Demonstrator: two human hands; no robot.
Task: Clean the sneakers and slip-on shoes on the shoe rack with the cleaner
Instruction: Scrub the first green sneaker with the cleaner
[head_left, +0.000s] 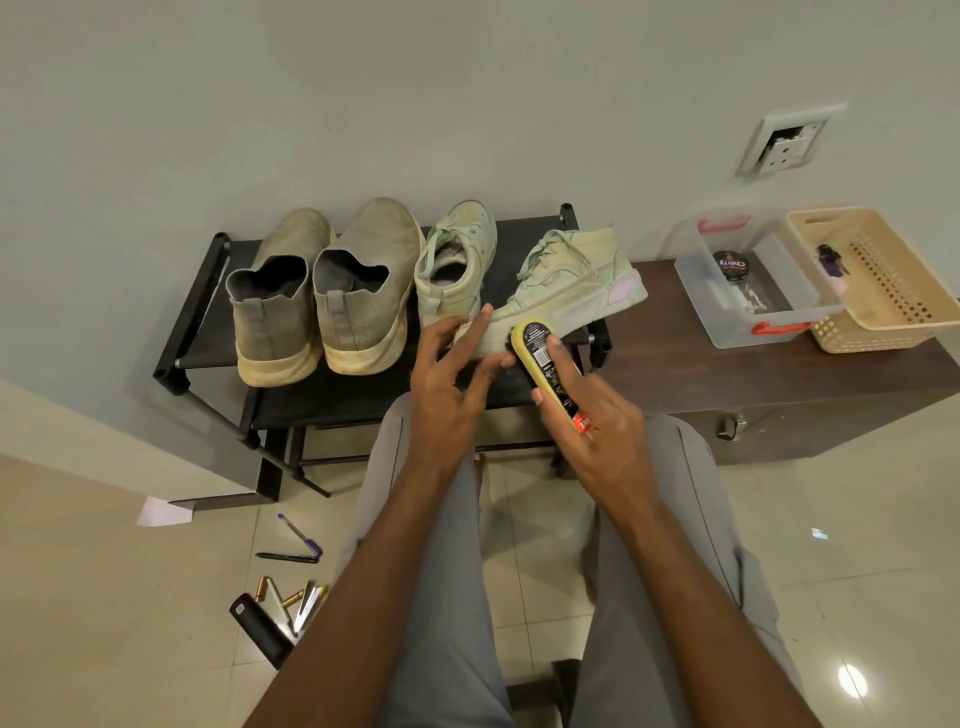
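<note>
On the black shoe rack (197, 312) stand two grey slip-on shoes (322, 291) at the left and a pale green sneaker (457, 260) beside them. A second pale green sneaker (571, 275) lies tipped on its side at the rack's right end. My left hand (452, 379) steadies the toe of the tipped sneaker, fingers spread along its sole. My right hand (597, 426) grips a yellow shoe cleaner (545, 364) with a black label, its front end against the sneaker's sole edge.
A dark wooden cabinet (727, 374) at the right carries a clear plastic box (743, 280) holding a polish tin, and a beige basket (883, 280). Pens and small items (291, 582) lie scattered on the tiled floor at the left. My knees sit below the rack.
</note>
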